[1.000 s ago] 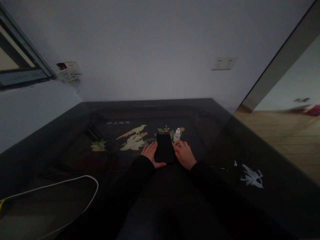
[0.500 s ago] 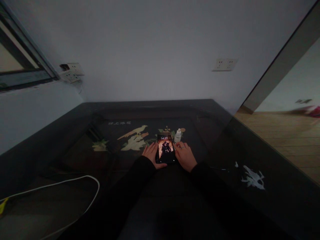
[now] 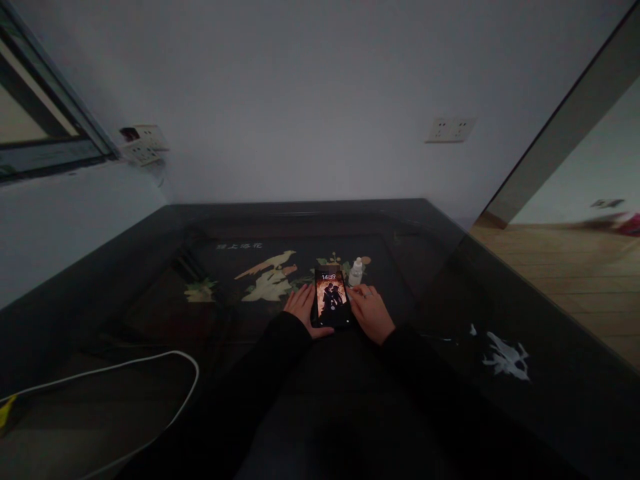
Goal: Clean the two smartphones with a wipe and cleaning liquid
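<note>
A black phone lies flat on the dark glass-topped table, its screen lit with a lock picture and the time. My left hand rests beside its left edge, fingers stretched out, thumb curled under the phone's near corner. My right hand lies against the phone's right edge, fingers flat and slightly spread, a ring on one finger. A small white plastic bottle stands upright just beyond my right fingertips.
Under the glass, a bird-and-flower inlay decorates the table. A white cable loops across the near left. A white paper scrap lies at the right. Wall sockets sit behind; a wooden floor opens to the right.
The phone's screen, dark a second ago, lit up and stays lit. Both hands have barely moved beside it.
</note>
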Demonstrator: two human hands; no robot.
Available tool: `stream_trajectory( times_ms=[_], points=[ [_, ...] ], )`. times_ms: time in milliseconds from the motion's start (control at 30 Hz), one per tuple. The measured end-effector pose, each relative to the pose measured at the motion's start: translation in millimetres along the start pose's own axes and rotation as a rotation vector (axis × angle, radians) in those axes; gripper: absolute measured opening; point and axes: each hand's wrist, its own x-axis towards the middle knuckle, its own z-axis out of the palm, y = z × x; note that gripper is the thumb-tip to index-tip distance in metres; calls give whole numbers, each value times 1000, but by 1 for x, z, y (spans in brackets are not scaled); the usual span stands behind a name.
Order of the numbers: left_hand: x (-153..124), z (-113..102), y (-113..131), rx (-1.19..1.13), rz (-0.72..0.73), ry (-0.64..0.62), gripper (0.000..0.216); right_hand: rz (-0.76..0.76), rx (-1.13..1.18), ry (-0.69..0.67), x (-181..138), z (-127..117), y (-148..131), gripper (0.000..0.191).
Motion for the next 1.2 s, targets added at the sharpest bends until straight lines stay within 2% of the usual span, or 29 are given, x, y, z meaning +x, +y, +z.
stream_trajectory(
  times_ms=[200,333,533,733,900,967,1100,1200],
  points=[
    [-1,1,0,-5,13,30,111,62,118,59,1,-13,-7,27],
    [-1,1,0,-7,9,30,110,168,220,-48,9,-21,-5,23],
    [-1,-2,2,10,12,5,109,190,269,-233,23,-18,4,21],
    [-2,-4,3,-10,-12,-7,110,187,297,-314,27,-18,2,23],
    [1,-4,2,-46,-47,-20,111,199,311,-327,26,-16,3,23],
    [4,-3,0,-73,-66,-14,102,215,310,-321,25,-15,4,23],
    [10,4,-7,-83,-100,65,67,248,298,-318,27,-10,6,24],
    [12,9,-11,-52,-100,86,55,278,286,-318,29,-9,4,32]
  ],
)
